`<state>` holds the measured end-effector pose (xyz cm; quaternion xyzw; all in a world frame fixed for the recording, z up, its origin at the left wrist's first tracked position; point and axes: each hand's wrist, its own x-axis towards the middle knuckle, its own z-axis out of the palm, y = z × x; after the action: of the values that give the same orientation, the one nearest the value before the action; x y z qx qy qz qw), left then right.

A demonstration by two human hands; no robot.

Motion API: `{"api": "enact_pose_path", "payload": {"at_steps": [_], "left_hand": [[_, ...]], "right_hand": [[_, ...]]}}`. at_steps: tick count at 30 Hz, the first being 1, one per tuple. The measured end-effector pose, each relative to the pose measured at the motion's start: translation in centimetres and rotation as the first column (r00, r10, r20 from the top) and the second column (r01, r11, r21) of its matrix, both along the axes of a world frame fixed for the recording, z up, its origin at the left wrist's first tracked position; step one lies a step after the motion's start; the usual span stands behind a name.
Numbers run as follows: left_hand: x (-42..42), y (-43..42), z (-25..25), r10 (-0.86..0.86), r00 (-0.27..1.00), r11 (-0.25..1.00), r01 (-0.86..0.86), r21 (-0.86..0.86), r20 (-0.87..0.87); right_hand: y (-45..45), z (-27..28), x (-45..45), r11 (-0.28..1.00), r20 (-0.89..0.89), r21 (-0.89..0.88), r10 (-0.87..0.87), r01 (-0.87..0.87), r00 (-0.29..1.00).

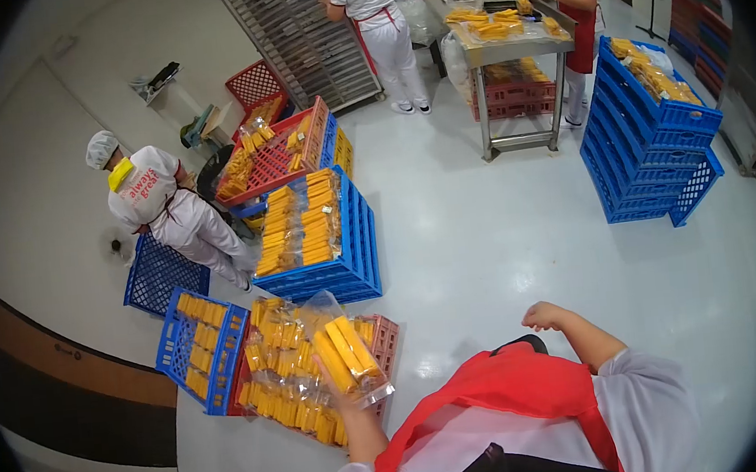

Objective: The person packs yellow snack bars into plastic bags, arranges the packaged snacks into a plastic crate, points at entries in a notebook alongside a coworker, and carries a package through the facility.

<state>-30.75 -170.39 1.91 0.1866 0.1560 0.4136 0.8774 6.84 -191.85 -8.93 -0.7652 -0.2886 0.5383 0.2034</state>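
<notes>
A clear plastic bag of yellow sticks [348, 351] is held up in my left hand [347, 399], which is mostly hidden behind it. Beneath and behind the bag, a red crate [388, 332] is filled with similar bags of yellow sticks [282, 357]. My right hand [542, 315] hangs over the floor at the right of my body, its fingers curled together, with nothing seen in them. A blue crate [170, 344] with more yellow packs leans at the red crate's left side.
Stacked blue crates [358, 238] of yellow packs stand ahead, with a red crate [318, 120] behind. A person [163, 196] bends at the left. People work near a steel table [519, 48]. Another blue stack [641, 154] stands at the right.
</notes>
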Motion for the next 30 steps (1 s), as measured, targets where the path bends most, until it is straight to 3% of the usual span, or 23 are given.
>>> {"api": "enact_pose_path", "payload": {"at_steps": [4,6,13,15,17,19,21,22,25,26,28,30], "left_hand": [[0.1,1.8,-0.2,-0.045,0.997,0.999,0.045,0.004,0.058],[0.2,2.5,-0.3,-0.058,0.994,0.998,0.058,0.002,0.098],[0.0,5.6,-1.5,-0.084,0.97,0.996,0.076,0.045,0.229],[-0.3,6.4,-1.7,-0.109,0.96,0.993,0.095,0.067,0.258],[-0.3,6.2,-1.6,-0.096,0.974,0.995,0.089,0.044,0.207],[0.9,4.9,0.8,0.038,0.989,0.999,-0.037,-0.006,0.145],[1.0,4.8,0.4,0.028,0.99,1.0,-0.027,-0.01,0.141],[0.9,4.7,0.0,0.017,0.99,1.0,-0.017,-0.005,0.138],[1.1,4.4,-0.5,0.0,0.991,1.0,0.0,-0.002,0.132],[1.4,4.3,-0.4,-0.004,0.992,1.0,0.005,-0.001,0.13],[1.8,4.1,-0.3,-0.022,0.991,1.0,0.021,0.008,0.13],[2.5,3.9,-0.4,-0.041,0.991,0.999,0.04,0.016,0.126]], "right_hand": [[-0.9,-6.2,1.1,0.977,0.003,-0.122,-0.175,0.174,0.985],[-1.3,-7.7,1.7,0.969,0.099,-0.235,-0.057,0.079,0.993],[-2.4,-7.1,1.1,0.974,0.129,-0.224,0.003,0.026,0.992],[-2.2,-5.1,0.7,0.969,0.255,-0.202,0.192,-0.142,0.948],[-2.8,-7.5,1.2,0.976,0.278,-0.176,0.174,-0.128,0.945],[-3.4,-7.3,1.0,0.983,0.305,-0.149,0.151,-0.11,0.94],[-3.5,-5.8,0.3,0.989,0.238,-0.111,-0.068,0.097,0.969],[-3.9,-6.4,0.5,0.987,0.237,-0.118,-0.076,0.106,0.969],[-5.3,-9.3,1.2,0.984,0.24,-0.164,-0.022,0.063,0.971],[-6.0,-9.9,1.6,0.991,0.372,-0.045,0.136,-0.128,0.918],[-7.1,-10.8,2.0,0.951,0.513,0.041,0.244,-0.307,0.823],[-7.7,-11.3,2.5,0.969,0.552,-0.08,0.239,-0.234,0.799]]}}
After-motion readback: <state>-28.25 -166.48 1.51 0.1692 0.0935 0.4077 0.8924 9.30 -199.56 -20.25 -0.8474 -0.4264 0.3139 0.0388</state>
